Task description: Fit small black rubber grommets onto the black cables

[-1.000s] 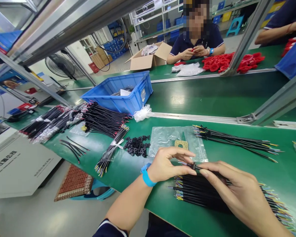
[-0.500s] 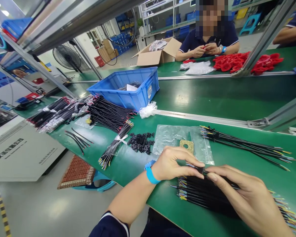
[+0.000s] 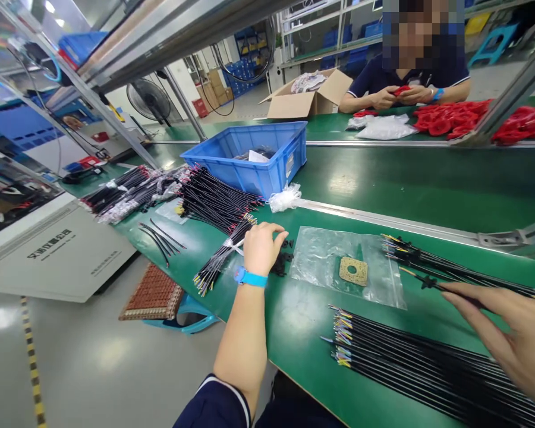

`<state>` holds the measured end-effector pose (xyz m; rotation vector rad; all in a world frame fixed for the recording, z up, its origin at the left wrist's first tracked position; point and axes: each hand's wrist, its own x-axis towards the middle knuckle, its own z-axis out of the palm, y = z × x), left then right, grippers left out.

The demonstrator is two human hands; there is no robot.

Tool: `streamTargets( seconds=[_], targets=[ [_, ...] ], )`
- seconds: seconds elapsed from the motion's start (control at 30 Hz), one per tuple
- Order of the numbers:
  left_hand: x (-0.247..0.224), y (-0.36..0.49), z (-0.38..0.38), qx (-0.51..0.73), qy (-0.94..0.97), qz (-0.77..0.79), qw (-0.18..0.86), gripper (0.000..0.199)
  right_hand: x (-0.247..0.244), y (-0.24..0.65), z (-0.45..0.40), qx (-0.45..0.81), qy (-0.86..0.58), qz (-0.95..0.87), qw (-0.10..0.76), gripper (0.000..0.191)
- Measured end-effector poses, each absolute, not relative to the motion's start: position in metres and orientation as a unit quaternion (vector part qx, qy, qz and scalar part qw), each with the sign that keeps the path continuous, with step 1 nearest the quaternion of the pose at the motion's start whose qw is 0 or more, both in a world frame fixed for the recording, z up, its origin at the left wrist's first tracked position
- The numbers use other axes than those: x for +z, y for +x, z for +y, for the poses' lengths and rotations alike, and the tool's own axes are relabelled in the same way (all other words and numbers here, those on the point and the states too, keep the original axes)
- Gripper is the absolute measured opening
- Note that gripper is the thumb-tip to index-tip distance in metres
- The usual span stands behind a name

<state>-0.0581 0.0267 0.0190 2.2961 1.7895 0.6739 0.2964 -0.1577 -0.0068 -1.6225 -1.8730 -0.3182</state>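
Observation:
My left hand (image 3: 262, 252), with a blue wristband, is over the pile of small black parts (image 3: 282, 261); its thumb is apart from the curled fingers, and the fingertips are hidden. At the right, my right hand (image 3: 499, 321) pinches a black cable (image 3: 441, 286) with a small black part near its stripped end. That cable is beside a bundle of black cables (image 3: 455, 267) with similar parts. Below, a wide row of black cables (image 3: 392, 345) with coloured wire ends lies on the green table (image 3: 294, 333).
A yellowish square pad (image 3: 353, 271) rests on a clear plastic bag (image 3: 321, 252). Behind stands a blue bin (image 3: 245, 169). A tied cable bundle (image 3: 220, 261) lies left of my left hand. Across the table, a person (image 3: 410, 77) handles a red part.
My left hand has left the cable and moved left to the black parts. My right hand has moved right and up with the cable. The view has shifted left.

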Motion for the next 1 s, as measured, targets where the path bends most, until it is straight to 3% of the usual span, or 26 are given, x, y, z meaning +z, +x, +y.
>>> streamTargets(
  seconds=[0.17, 0.4, 0.53, 0.73, 0.87, 1.0],
  targets=[
    [0.003, -0.043, 0.031, 0.087, 0.787, 0.61, 0.037, 0.023, -0.01, 0.342, -0.131, -0.126, -0.601, -0.751, 0.242, 0.039],
    [-0.004, -0.039, 0.038, 0.078, 0.802, 0.59, 0.052, 0.005, -0.036, 0.338, -0.093, -0.088, -0.625, -0.737, 0.243, 0.066],
    [-0.001, -0.037, 0.035, 0.09, 0.809, 0.578, 0.053, 0.004, -0.043, 0.332, -0.091, -0.067, -0.648, -0.714, 0.256, 0.074],
    [-0.001, -0.034, 0.035, 0.128, 0.801, 0.58, 0.07, 0.008, -0.024, 0.301, -0.135, 0.027, -0.621, -0.748, 0.231, 0.055],
    [-0.004, -0.034, 0.035, 0.257, 0.779, 0.55, 0.155, 0.019, -0.019, 0.268, -0.154, 0.164, -0.567, -0.785, 0.19, 0.033],
    [-0.007, -0.033, 0.034, 0.359, 0.756, 0.511, 0.198, 0.027, -0.022, 0.253, -0.155, 0.225, -0.566, -0.775, 0.169, 0.031]
  ],
)
